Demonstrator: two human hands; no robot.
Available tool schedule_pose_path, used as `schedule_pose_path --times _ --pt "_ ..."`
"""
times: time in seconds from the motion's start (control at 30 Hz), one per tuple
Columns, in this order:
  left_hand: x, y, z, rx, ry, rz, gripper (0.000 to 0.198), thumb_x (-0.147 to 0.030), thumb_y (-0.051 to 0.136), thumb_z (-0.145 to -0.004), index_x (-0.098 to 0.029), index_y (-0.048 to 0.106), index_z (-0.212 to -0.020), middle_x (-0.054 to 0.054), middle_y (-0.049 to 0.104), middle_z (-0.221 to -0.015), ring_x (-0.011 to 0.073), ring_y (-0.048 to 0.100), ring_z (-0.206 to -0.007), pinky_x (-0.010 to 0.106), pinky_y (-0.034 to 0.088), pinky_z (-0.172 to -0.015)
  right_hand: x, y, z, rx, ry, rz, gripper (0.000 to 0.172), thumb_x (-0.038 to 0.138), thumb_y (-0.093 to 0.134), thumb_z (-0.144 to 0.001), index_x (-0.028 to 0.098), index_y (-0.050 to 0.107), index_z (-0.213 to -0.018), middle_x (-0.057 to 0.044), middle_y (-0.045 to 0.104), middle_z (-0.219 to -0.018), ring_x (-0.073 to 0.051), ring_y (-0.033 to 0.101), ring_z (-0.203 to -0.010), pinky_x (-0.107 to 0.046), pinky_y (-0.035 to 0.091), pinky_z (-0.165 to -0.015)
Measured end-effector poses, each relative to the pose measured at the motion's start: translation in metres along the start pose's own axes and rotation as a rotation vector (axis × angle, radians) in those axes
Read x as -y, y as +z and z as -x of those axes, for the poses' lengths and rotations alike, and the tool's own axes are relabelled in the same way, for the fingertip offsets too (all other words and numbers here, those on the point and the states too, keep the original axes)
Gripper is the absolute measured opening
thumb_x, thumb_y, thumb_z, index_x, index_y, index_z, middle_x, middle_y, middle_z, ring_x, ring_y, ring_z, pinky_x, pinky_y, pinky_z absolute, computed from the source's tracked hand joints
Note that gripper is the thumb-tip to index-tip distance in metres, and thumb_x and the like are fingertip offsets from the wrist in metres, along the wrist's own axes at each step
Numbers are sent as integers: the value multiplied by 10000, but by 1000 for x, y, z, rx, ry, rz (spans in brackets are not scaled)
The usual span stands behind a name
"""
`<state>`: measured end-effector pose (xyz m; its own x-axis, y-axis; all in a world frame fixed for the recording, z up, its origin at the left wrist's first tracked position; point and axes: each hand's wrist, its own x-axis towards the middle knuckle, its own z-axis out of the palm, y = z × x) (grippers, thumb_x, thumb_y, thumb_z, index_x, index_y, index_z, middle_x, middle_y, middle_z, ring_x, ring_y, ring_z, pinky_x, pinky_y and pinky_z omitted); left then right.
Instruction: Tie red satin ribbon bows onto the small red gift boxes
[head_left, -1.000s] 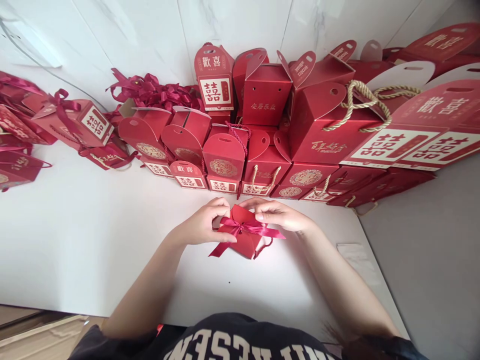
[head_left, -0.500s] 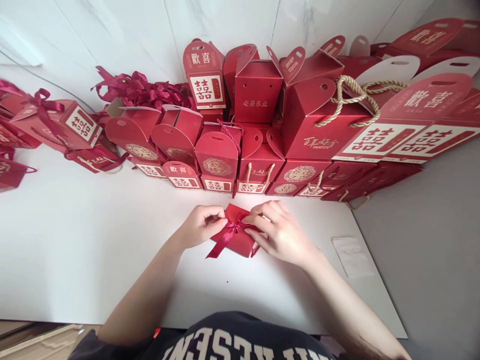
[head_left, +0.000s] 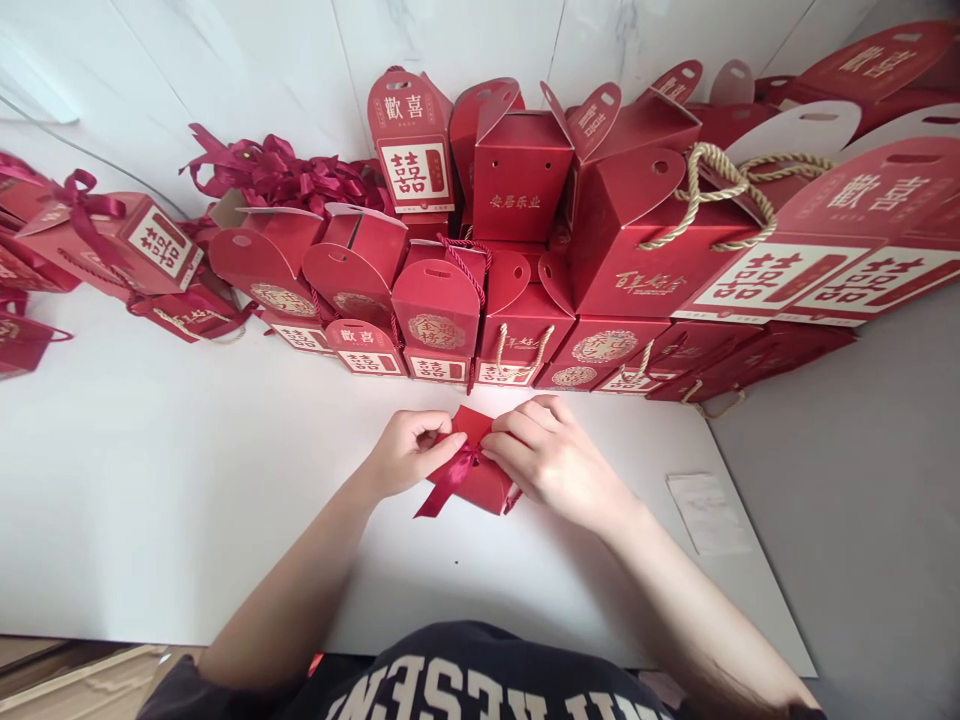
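In front of me a small red gift box (head_left: 480, 488) rests on the white table, set at an angle. A dark pink ribbon (head_left: 450, 486) is tied over its top, with one tail hanging toward me on the left. My left hand (head_left: 412, 450) is at the box's left side, thumb and fingers pinched on the ribbon near the knot. From the right, my right hand (head_left: 551, 455) pinches the ribbon beside the knot. The fingers cover part of the bow and of the box's top.
Stacked red gift boxes (head_left: 442, 300) with rope handles line the wall behind. A heap of ribbons (head_left: 285, 175) lies on them at left. Ribbon-tied boxes (head_left: 112, 240) stand far left. A white paper (head_left: 705, 512) lies near the table's right edge, by a grey wall (head_left: 847, 480).
My right fingers have moved left, closer to the knot, and my left thumb has shifted slightly right toward it. The box stays almost where it was.
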<state>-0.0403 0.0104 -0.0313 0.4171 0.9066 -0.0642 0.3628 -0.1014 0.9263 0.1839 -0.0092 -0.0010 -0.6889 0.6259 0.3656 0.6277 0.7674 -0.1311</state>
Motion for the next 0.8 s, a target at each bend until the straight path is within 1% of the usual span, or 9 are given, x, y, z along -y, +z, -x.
schedule_pose_path --times 0.1,0.17,0.3,0.4,0.5,0.67,0.73,0.8 --pt "5 4 -1 -47 15 33 438 -327 574 -882 -172 301 -577 -57 265 -547 70 260 -521 232 211 -498 4 -1 -2 43 110 -17 244 223 426 -1010 160 621 -879 -57 619 -842 -198 482 -790 -350 337 -779" --pt "7 6 -2 -58 21 59 460 -333 584 -879 -173 285 -568 -59 260 -537 67 252 -514 232 205 -491 7 -2 -3 89 198 -61 268 254 414 -1013 160 593 -836 -54 600 -815 -195 476 -773 -338 328 -751" --pt "9 8 -3 -67 20 94 474 -310 588 -873 -174 263 -556 -58 244 -531 64 234 -511 234 194 -487 9 0 -4 155 346 -173 288 254 425 -1002 169 549 -756 -38 584 -761 -184 494 -759 -319 317 -741" --pt "8 10 -5 -104 21 82 470 -274 584 -860 -177 242 -552 -59 219 -529 65 215 -514 236 185 -488 9 1 -5 165 421 -201 314 252 442 -990 170 533 -701 -34 587 -723 -181 511 -751 -323 304 -751" --pt "7 11 -5 -116 -1 88 467 -267 576 -853 -180 231 -551 -58 222 -527 65 218 -513 234 185 -487 8 0 -5 167 444 -233 361 273 466 -980 172 494 -634 -17 565 -662 -165 499 -705 -325 292 -754" --pt "8 13 -4 -53 -37 138 481 -321 569 -870 -181 227 -562 -57 233 -538 65 233 -515 226 193 -489 -2 -12 1 196 452 -391 452 374 562 -943 170 424 -564 30 490 -562 -111 407 -572 -307 298 -719" --pt "8 12 -3 -43 -49 146 490 -345 567 -876 -180 226 -565 -58 227 -545 64 236 -516 224 197 -494 -10 -18 5 260 425 -456 455 399 555 -944 174 442 -566 33 495 -551 -104 391 -544 -297 307 -680" --pt "6 11 -2 -38 -66 142 497 -366 584 -868 -179 240 -562 -60 230 -547 64 242 -516 223 205 -498 -20 -24 11 376 380 -511 446 386 505 -965 178 477 -571 25 512 -548 -108 397 -531 -288 309 -628"
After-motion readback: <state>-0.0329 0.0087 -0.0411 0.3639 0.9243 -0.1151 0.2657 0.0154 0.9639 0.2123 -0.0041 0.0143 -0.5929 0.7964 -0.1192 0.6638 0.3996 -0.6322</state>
